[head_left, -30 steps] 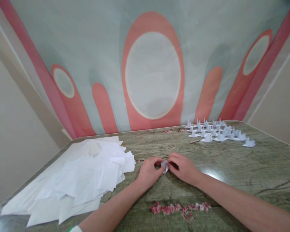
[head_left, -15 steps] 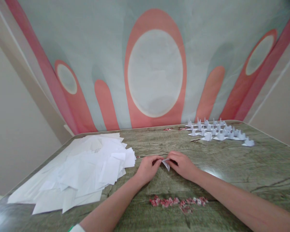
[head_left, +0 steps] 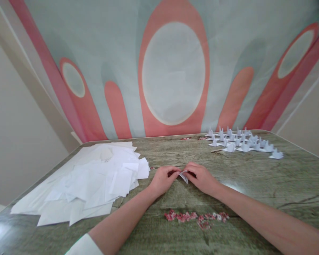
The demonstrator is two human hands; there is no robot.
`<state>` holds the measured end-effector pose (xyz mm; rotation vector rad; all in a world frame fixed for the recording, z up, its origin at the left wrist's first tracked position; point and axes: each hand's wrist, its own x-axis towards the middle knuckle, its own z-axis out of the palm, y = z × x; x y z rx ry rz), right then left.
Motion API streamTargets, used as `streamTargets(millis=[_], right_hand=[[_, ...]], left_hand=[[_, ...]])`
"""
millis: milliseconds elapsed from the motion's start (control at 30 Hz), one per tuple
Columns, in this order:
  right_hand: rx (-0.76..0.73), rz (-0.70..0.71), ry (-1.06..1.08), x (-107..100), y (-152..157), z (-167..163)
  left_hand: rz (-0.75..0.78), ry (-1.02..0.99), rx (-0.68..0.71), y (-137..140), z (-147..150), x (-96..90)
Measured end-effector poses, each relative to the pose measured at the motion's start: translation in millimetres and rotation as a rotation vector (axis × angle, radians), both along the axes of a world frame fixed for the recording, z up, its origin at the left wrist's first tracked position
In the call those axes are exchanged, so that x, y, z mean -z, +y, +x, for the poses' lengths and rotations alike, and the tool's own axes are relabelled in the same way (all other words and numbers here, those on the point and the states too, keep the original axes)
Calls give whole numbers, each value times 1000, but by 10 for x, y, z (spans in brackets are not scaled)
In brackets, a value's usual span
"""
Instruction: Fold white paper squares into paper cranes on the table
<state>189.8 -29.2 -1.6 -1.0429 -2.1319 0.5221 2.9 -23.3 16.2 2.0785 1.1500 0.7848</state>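
A small piece of folded white paper [head_left: 184,177] is held between my two hands, just above the middle of the table. My left hand [head_left: 164,179] pinches its left side between thumb and fingers. On the other side, my right hand [head_left: 199,177] grips it with thumb and fingertips. The paper's lower part hangs down as a narrow point; its upper part is hidden behind the fingers.
Loose white paper sheets [head_left: 95,180] lie in a wide pile on the left. Several folded paper cranes [head_left: 244,146] stand in rows at the back right. The wood-patterned table [head_left: 255,184] bears a printed flower design [head_left: 180,215]. A coloured backdrop [head_left: 174,71] rises behind.
The view has tilted slightly down, so the table's contents sit a little higher in the picture. Both hands still hold the folded paper, with barely any shift in their grip.
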Motion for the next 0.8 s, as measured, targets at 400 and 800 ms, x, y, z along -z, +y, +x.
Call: streamTargets(millis=[400, 800], right_hand=[[103, -21, -4, 24, -6, -24], [96, -30, 0, 13, -32, -39]], left_hand=[[-16, -18, -5, 0, 11, 4], [17, 29, 8, 2, 9, 8]])
